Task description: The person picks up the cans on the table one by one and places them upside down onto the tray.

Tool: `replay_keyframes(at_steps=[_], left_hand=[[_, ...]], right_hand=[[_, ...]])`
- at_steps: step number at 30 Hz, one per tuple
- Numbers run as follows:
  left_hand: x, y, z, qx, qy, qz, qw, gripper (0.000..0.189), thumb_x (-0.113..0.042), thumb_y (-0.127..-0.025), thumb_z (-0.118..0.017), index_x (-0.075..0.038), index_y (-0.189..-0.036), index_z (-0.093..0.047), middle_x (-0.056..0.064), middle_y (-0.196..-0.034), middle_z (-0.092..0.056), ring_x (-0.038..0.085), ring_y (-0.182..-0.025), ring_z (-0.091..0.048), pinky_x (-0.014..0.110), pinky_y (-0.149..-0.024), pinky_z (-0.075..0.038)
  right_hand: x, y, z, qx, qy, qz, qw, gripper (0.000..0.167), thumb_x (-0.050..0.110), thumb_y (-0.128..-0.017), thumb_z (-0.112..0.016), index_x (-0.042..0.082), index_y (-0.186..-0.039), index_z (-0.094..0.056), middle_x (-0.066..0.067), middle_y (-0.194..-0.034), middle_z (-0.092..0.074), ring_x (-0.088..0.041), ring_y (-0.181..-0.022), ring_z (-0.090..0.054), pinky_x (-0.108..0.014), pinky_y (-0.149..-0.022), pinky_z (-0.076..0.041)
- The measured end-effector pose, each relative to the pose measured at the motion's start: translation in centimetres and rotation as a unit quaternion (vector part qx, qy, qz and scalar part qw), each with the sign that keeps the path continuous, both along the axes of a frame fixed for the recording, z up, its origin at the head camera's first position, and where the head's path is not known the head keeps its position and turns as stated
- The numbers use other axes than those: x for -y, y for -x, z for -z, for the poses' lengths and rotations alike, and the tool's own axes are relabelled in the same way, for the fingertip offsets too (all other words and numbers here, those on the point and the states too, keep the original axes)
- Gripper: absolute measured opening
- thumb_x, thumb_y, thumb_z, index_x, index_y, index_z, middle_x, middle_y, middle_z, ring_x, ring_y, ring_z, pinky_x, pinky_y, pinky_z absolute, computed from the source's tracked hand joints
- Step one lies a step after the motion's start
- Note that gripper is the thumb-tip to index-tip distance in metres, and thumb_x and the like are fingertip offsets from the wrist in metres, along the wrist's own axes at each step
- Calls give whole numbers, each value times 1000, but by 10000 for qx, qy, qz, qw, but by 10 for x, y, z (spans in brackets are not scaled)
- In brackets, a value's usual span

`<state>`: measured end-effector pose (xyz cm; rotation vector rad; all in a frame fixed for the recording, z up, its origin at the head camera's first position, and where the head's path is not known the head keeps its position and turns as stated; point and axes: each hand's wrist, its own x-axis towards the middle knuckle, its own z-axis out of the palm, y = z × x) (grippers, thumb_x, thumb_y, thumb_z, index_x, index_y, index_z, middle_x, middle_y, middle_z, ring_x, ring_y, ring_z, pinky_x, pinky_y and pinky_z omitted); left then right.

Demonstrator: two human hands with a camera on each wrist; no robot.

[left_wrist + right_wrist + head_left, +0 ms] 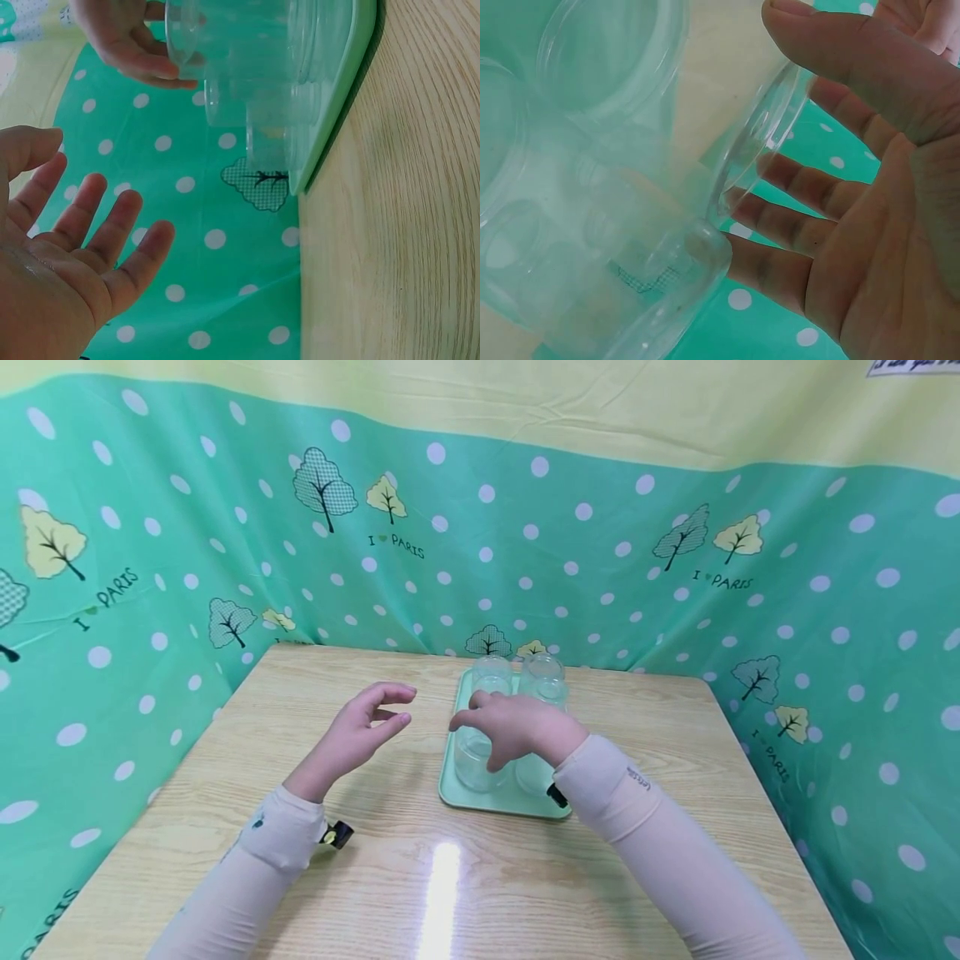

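Note:
Several clear cups stand on a pale green tray, among them a front-left cup, a front-right cup and a back-left cup. My right hand arches over the front-left cup with its fingers spread. In the right wrist view, the fingers of my right hand lie around a cup's rim, seen partly through the clear wall; the thumb stands apart from it. To the left of the tray, my left hand hovers with loosely bent fingers, holding nothing. Its palm and spread fingers show in the left wrist view.
The tray sits on a wooden table, toward its back edge. A green dotted cloth with printed trees hangs behind the table and along both sides. Dark camera pieces are strapped at both wrists.

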<state>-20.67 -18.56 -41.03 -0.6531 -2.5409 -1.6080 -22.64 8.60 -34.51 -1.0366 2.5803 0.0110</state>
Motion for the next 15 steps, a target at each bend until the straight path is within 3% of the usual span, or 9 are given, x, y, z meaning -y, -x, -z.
replay_keyframes(at_steps=[15], left_hand=[[0, -2, -1, -34, 17, 23, 10000, 34, -21, -102, -66, -8, -132, -60, 4, -138, -60, 24, -126, -58, 49, -102, -53]], right_hand=[[-1, 3, 7, 85, -3, 4, 10000, 76, 19, -80, -85, 40, -145, -53, -1, -136, -50, -17, -96, -57, -30, -66, -53]])
